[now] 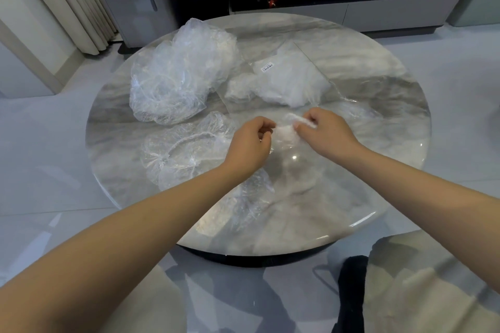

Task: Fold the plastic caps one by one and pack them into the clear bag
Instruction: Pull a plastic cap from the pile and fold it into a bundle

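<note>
One plastic cap (284, 134), bunched small, pinched between both hands above mid-desk: left hand (250, 147) curled on its near edge, right hand (328, 134) gripping its gathered rim. More caps (186, 149) lying left; clear bag (286, 81) behind, on the round desk (378, 121).

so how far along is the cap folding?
Done: clear bag already holds a white wad, apparently folded caps. In hand: left hand and right hand pinch one bunched cap between them. Left: a heap of loose caps and more unfolded caps on the table.
</note>
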Available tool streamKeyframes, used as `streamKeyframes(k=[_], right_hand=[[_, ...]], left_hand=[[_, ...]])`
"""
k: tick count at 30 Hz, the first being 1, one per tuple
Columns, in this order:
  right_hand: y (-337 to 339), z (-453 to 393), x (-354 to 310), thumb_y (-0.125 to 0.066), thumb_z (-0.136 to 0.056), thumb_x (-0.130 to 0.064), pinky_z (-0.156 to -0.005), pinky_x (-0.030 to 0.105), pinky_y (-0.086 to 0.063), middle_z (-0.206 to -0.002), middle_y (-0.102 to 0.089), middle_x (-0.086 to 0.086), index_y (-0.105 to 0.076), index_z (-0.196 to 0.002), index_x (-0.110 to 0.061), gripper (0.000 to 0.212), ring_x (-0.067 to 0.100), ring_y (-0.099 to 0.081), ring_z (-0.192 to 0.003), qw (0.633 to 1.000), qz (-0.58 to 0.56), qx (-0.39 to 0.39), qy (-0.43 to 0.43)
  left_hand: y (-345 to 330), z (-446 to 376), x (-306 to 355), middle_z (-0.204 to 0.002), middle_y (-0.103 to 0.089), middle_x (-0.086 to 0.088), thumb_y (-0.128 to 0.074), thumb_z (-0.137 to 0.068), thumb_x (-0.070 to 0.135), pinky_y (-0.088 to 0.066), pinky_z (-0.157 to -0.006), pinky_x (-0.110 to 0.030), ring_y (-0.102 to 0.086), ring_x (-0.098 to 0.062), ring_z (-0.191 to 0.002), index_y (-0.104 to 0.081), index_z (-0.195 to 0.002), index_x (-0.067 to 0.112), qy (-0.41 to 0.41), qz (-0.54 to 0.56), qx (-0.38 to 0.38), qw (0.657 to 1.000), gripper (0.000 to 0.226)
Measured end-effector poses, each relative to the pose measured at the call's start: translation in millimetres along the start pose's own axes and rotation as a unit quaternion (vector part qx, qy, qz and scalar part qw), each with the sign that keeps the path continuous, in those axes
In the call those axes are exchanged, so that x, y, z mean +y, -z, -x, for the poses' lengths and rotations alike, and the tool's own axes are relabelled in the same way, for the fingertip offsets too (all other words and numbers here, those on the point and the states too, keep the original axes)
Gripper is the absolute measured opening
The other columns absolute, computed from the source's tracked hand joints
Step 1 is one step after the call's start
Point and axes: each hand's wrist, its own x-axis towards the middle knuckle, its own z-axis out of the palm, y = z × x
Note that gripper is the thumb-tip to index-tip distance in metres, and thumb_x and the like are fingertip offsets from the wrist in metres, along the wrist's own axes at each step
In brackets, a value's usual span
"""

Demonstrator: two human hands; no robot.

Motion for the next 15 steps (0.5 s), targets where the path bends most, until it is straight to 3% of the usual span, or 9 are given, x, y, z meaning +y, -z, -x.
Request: streamKeyframes(k=[3,5,7,10,13,15], right_hand=[[0.0,-4.9,7.0,-0.052,-0.089,-0.024,-0.056,0.027,-0.031,-0.073,-0.047,-0.001,-0.048,-0.079,-0.01,0.017,0.017,-0.043,-0.069,0.997,-0.043,-0.035,-0.062],[-0.2,-5.5,8.2,-0.052,-0.088,-0.021,-0.058,0.029,-0.03,-0.074,-0.046,0.001,-0.05,-0.08,-0.012,0.013,0.017,-0.042,-0.07,0.989,-0.096,-0.058,-0.1],[0.3,-5.5,8.5,-0.053,-0.087,-0.02,-0.06,0.029,-0.03,-0.077,-0.047,0.003,-0.054,-0.082,-0.014,0.009,0.017,-0.041,-0.072,0.979,-0.135,-0.076,-0.131],[-2.4,-4.3,9.6,-0.051,-0.085,-0.019,-0.056,0.029,-0.028,-0.07,-0.043,0.002,-0.049,-0.074,-0.014,0.013,0.017,-0.038,-0.063,0.972,-0.138,-0.109,-0.158],[-6.3,-3.4,13.2,-0.051,-0.082,-0.016,-0.049,0.026,-0.025,-0.058,-0.036,-0.003,-0.041,-0.059,-0.017,0.025,0.014,-0.031,-0.052,0.965,-0.144,-0.13,-0.179],[-8.6,-6.5,17.4,-0.051,-0.08,-0.014,-0.048,0.027,-0.021,-0.054,-0.03,-0.004,-0.035,-0.056,-0.019,0.029,0.014,-0.025,-0.052,0.962,-0.153,-0.129,-0.186]], left_hand=[[-7.9,-13.2,-11.7,-0.12,-0.056,-0.006,-0.046,-0.092,0.002,-0.042,-0.089,-0.02,-0.055,-0.016,-0.107,-0.059,-0.119,0.012,-0.015,-0.098,-0.022,0.995,0.031],[-11.7,-18.4,-16.3,-0.131,-0.047,-0.006,-0.059,-0.09,0.015,-0.037,-0.097,-0.026,-0.047,-0.02,-0.119,-0.051,-0.13,0.015,-0.032,-0.188,-0.065,0.98,0.041],[-16.6,-20.0,-16.8,-0.145,-0.035,-0.008,-0.068,-0.083,0.036,-0.026,-0.107,-0.036,-0.03,-0.024,-0.135,-0.039,-0.141,0.018,-0.032,-0.257,-0.113,0.959,0.068],[-25.3,-18.1,-14.4,-0.155,-0.014,-0.014,-0.068,-0.078,0.05,-0.012,-0.114,-0.043,-0.008,-0.026,-0.144,-0.021,-0.149,0.022,-0.021,-0.294,-0.144,0.945,0.089],[-31.8,-19.3,-14.9,-0.156,-0.009,-0.018,-0.064,-0.084,0.044,-0.014,-0.114,-0.046,-0.008,-0.032,-0.144,-0.017,-0.149,0.017,-0.004,-0.32,-0.137,0.938,0.085],[-32.3,-21.7,-15.8,-0.153,-0.018,-0.017,-0.058,-0.09,0.031,-0.027,-0.108,-0.044,-0.023,-0.035,-0.139,-0.025,-0.145,0.013,-0.01,-0.339,-0.109,0.934,0.066]])
